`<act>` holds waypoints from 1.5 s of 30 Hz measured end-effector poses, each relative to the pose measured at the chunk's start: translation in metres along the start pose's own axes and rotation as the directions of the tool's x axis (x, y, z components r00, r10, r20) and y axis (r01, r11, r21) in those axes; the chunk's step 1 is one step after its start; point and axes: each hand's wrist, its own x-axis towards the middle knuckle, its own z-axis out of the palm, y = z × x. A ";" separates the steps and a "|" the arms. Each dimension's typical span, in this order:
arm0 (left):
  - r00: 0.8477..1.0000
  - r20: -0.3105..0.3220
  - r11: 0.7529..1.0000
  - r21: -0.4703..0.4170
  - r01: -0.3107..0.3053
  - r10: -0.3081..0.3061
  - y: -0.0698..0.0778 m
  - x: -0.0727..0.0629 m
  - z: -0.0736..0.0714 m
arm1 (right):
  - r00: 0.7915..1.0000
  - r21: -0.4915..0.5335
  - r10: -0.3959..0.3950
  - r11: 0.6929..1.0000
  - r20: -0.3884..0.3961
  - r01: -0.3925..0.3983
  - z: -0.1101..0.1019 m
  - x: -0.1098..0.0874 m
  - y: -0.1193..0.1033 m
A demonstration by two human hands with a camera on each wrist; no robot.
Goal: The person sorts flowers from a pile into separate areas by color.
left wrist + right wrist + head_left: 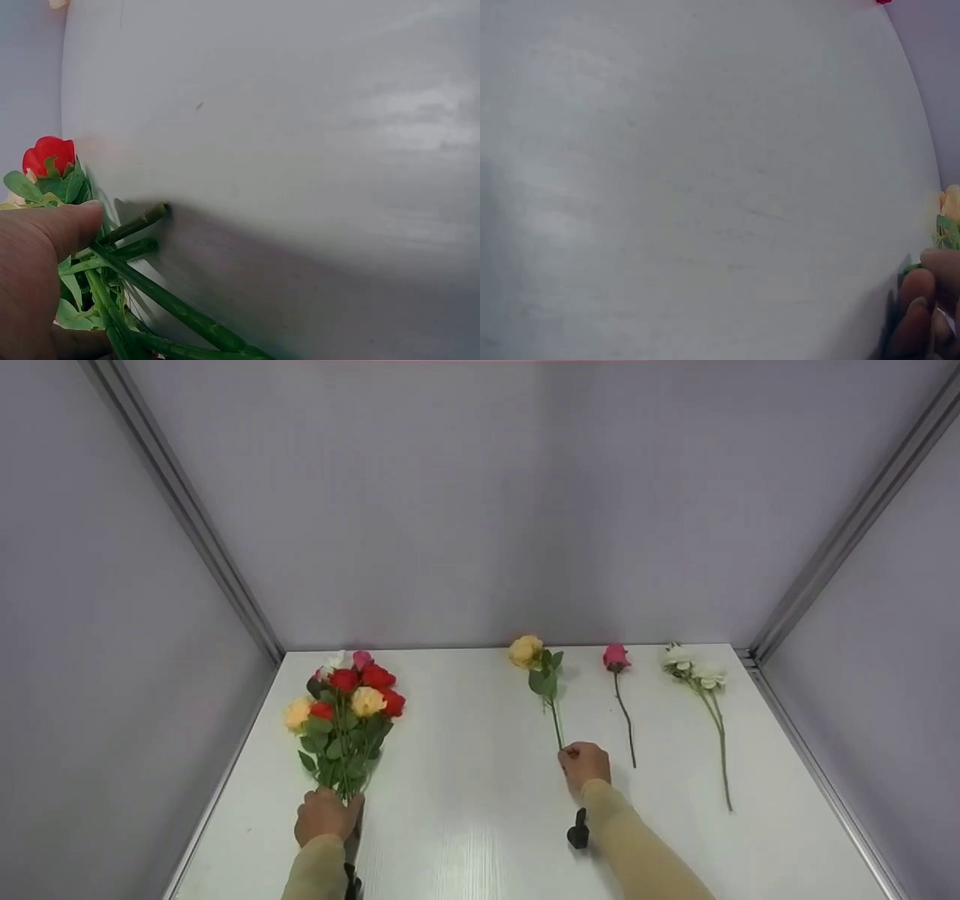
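Note:
At the left of the head view, my left hand (pixel 324 816) grips the gathered green stems (pixel 176 304) of a bouquet. Its blooms (pixel 367 701) are red, pale orange, white and pink, fanned out toward the back wall over dark leaves. In the left wrist view the thumb (pixel 75 225) lies across the stems, whose cut ends stick out past the hand. My right hand (pixel 585 765) pinches the lower stem of a single yellow-orange rose (pixel 526 651), its bloom pointing to the back edge. The fingertips (pixel 917 285) close round the stem's end in the right wrist view.
Right of that rose lies a pink rose (pixel 616 656) with a bare stem. Farther right are white flowers (pixel 694 669) on long green stems. Grey panels (pixel 480 510) enclose the white table (pixel 457 735) at the back and both sides.

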 end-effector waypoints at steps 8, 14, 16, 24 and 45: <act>1.000 0.006 1.000 -0.024 -0.005 0.005 -0.003 0.001 0.002 | 1.000 -0.049 -0.015 0.999 -0.014 0.014 0.001 -0.001 -0.002; 1.000 0.011 1.000 -0.018 0.006 -0.005 -0.002 0.000 0.001 | 1.000 -0.018 0.014 1.000 -0.006 -0.014 0.001 -0.003 -0.003; 1.000 0.015 1.000 -0.018 0.012 -0.011 -0.001 0.000 0.000 | 1.000 -0.014 0.020 1.000 -0.005 -0.020 0.001 -0.004 -0.003; 1.000 -0.003 1.000 -0.023 0.011 -0.011 -0.002 -0.001 0.000 | 0.999 0.008 0.011 1.000 -0.050 -0.011 0.004 -0.005 0.000; 0.972 -0.128 0.981 0.031 -0.193 0.195 0.017 0.013 0.009 | 0.965 0.024 -0.260 0.966 0.048 0.259 0.032 -0.056 -0.038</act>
